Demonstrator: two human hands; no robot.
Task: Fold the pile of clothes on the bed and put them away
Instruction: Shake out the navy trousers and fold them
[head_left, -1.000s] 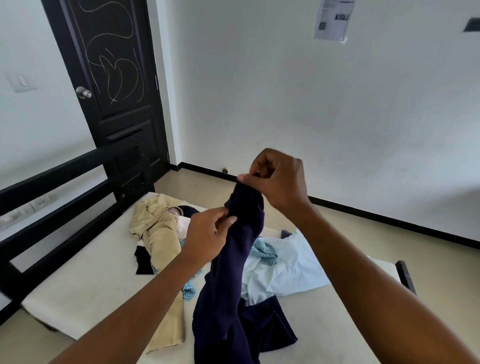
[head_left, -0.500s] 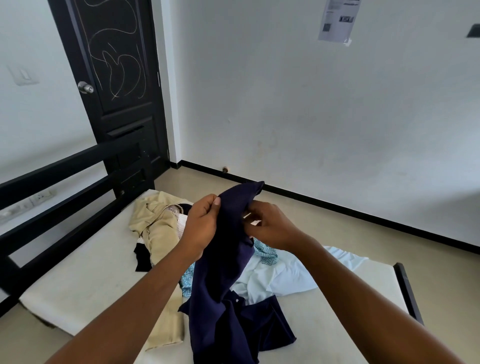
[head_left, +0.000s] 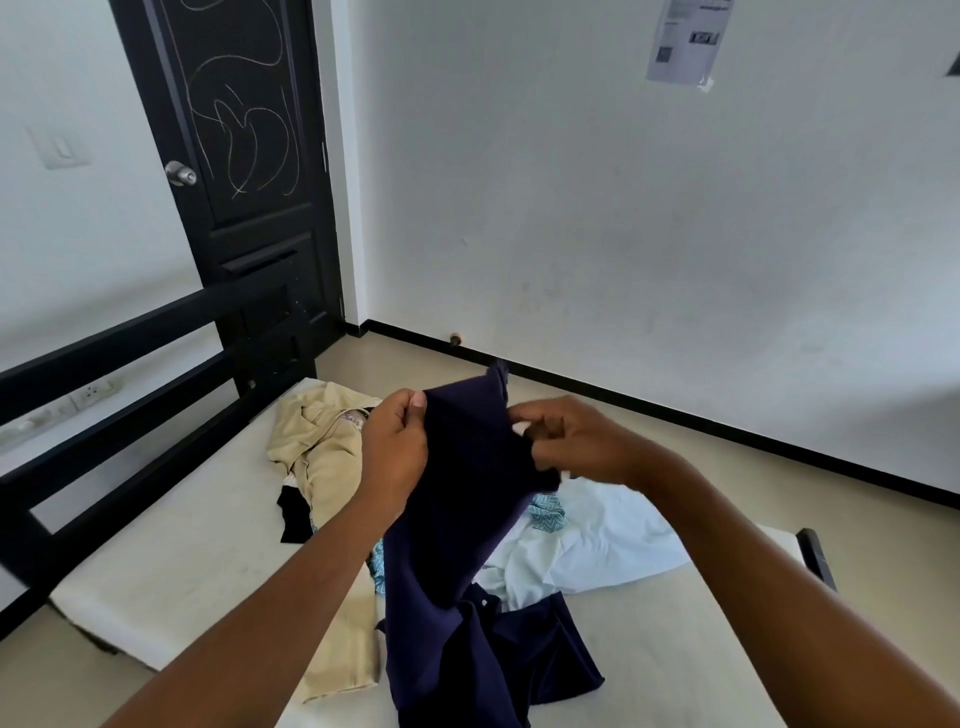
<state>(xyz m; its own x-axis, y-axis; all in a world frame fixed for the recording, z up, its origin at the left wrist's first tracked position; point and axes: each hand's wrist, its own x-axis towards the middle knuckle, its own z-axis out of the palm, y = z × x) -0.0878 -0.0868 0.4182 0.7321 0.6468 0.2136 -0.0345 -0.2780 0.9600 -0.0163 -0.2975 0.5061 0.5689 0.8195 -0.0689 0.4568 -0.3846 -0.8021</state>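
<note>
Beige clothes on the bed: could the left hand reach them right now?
Probably yes, once freed: the left hand grips the navy garment, but the beige clothes lie uncovered just left of it.

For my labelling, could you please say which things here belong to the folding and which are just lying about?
Job: navy garment, held by left hand and right hand; beige garment; pale blue shirt; bed.
Not: door; paper notice; light switch.

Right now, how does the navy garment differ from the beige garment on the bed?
The navy garment is raised, its top edge held by the left hand and the right hand; the beige garment lies untouched on the mattress. The navy garment is dark, the beige garment pale. The navy garment hangs nearer the camera; the beige garment lies farther back. Neither is folded.
</note>
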